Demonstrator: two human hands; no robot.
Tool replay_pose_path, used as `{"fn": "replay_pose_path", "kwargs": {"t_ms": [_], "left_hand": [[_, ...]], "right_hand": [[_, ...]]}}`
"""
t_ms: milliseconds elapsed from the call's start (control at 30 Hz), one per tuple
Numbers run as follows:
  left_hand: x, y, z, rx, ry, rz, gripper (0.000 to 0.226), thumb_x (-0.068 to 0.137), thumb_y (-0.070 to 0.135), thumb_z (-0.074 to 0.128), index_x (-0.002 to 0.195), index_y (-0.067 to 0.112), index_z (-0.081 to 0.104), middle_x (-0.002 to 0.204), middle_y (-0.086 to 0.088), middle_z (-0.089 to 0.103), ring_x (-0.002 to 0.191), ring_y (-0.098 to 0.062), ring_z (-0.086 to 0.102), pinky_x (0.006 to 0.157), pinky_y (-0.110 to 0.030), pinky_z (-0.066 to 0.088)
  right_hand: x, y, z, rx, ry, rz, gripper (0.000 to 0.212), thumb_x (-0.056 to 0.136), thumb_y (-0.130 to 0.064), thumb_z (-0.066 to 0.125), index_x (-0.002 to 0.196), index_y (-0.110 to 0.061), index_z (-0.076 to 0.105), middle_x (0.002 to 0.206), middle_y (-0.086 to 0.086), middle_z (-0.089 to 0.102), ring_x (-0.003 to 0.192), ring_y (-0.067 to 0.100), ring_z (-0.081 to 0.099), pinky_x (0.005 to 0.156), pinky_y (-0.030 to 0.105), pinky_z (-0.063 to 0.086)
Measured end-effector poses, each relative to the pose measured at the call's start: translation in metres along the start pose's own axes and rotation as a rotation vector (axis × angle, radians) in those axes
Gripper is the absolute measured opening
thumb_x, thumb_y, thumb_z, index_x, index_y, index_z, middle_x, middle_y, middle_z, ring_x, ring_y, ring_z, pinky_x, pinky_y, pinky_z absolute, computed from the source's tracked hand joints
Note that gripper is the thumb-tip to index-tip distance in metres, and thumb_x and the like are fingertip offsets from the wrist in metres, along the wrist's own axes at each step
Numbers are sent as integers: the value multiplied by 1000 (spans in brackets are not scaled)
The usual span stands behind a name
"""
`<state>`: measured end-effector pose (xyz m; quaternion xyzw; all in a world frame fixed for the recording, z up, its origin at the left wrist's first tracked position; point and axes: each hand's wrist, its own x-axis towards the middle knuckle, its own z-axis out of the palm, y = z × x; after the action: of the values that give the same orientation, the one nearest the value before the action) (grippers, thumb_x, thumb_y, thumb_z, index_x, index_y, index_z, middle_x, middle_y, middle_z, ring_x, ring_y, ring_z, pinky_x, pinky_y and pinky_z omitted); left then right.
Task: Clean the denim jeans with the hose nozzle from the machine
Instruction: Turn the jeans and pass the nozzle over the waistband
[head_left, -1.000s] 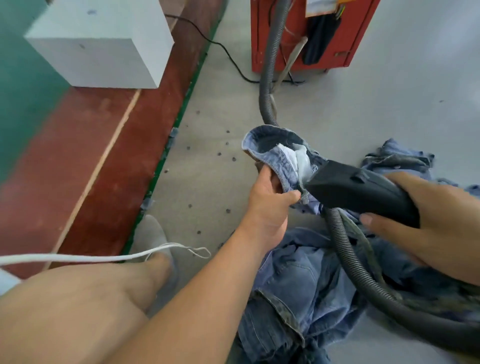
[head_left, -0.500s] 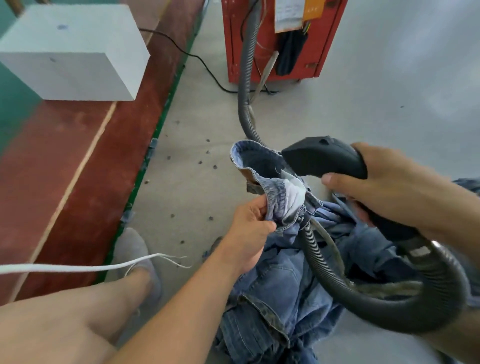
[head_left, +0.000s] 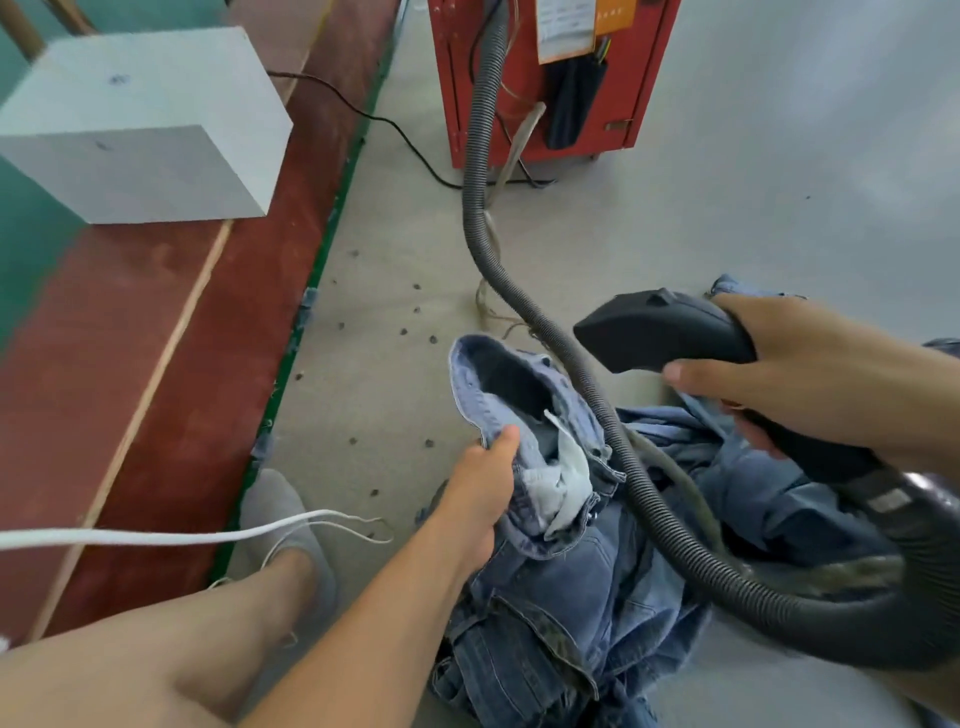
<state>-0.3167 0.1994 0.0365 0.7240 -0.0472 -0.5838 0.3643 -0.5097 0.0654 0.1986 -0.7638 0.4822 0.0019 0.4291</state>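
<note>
Nozzle has pulled back out of the waistband since a second ago, now hovering just right of the opening; right hand is clenching its handle; left hand is pinching the denim jeans at the waist, holding it open above the floor pile; cleaning looks partway, most fabric seemingly untouched; hose is crossing the jeans; open floor ahead, red machine well apart.

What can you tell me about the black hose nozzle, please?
The hose nozzle is matte black, plastic-looking, with a wedge-shaped head tapering leftward. The right hand grips its handle, holding it in the air to the right of the jeans opening, not touching it. A dark ribbed hose runs from its rear.
</note>
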Motion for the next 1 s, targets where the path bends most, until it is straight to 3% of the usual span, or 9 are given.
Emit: {"fn": "replay_pose_path", "kwargs": {"t_ms": [100, 233, 300, 433, 533, 767, 833, 933, 1000], "left_hand": [[4, -2, -3, -32, 18, 26, 37, 100, 50, 60, 120, 20, 66, 119, -3, 72, 108, -23, 69, 102, -44, 53], [4, 5, -8, -84, 11, 139, 14, 104, 21, 61, 114, 19, 69, 113, -4, 76, 105, -22, 72, 91, -37, 57], [0, 8, -10, -145, -68, 171, 16, 105, 10, 57, 111, 16, 70, 110, -4, 77, 104, -19, 73, 87, -32, 57], [-6, 4, -5, -206, -229, 220, 26, 105, -2, 49, 122, 5, 67, 121, -15, 74, 120, -33, 67, 108, -50, 50], [-12, -2, 3, -156, -310, 280, 32, 104, -6, 46, 125, 6, 66, 125, -13, 73, 124, -32, 65, 110, -49, 48], [-16, -5, -12, -35, -321, 209, 31, 96, -7, 52, 119, 5, 67, 97, -7, 79, 89, -24, 74, 83, -37, 60], [-16, 0, -17, -53, -336, 165, 32, 92, 16, 62, 123, 9, 60, 91, -3, 76, 81, -19, 70, 75, -35, 59], [-10, 4, -20, 128, -232, 92, 46, 94, 51, 64, 133, 26, 60, 115, 0, 75, 107, -24, 71, 100, -48, 54], [-7, 5, -20, 168, -144, 92, 32, 99, 43, 62, 125, 26, 66, 108, -3, 77, 104, -28, 72, 102, -54, 53]], "right_hand": [[-1, 2, 0, -65, -29, -9, 15, 90, -46, 69, 82, -45, 56, 55, 9, 68, 42, 25, 65, 43, 29, 53], [-3, 4, 3, -102, -49, -1, 21, 90, -47, 69, 91, -31, 56, 57, 10, 69, 43, 25, 66, 43, 31, 54], [-5, 2, 5, -100, -60, 11, 21, 90, -46, 69, 93, -30, 56, 57, 9, 69, 44, 25, 66, 42, 31, 54], [-5, -3, 23, -182, -138, -11, 20, 92, -44, 68, 92, -31, 53, 57, -10, 69, 41, 12, 64, 40, 21, 46], [5, -8, 43, -224, -184, -41, 18, 94, -39, 69, 95, -28, 55, 53, -17, 64, 39, 5, 59, 40, 17, 42], [29, -1, 44, 48, 82, 76, 16, 96, -30, 68, 98, -19, 57, 59, 4, 64, 38, 17, 58, 41, 32, 53], [29, 5, 34, 113, 67, 99, 17, 96, -29, 69, 97, -16, 57, 59, 6, 61, 41, 20, 58, 43, 33, 53], [28, 10, 27, 40, 20, 96, 21, 96, -30, 70, 95, -15, 56, 51, 1, 59, 39, 18, 57, 40, 28, 50], [28, 11, 28, 10, -25, 115, 21, 97, -32, 70, 95, -17, 55, 48, 3, 61, 37, 18, 56, 40, 26, 48]]}}
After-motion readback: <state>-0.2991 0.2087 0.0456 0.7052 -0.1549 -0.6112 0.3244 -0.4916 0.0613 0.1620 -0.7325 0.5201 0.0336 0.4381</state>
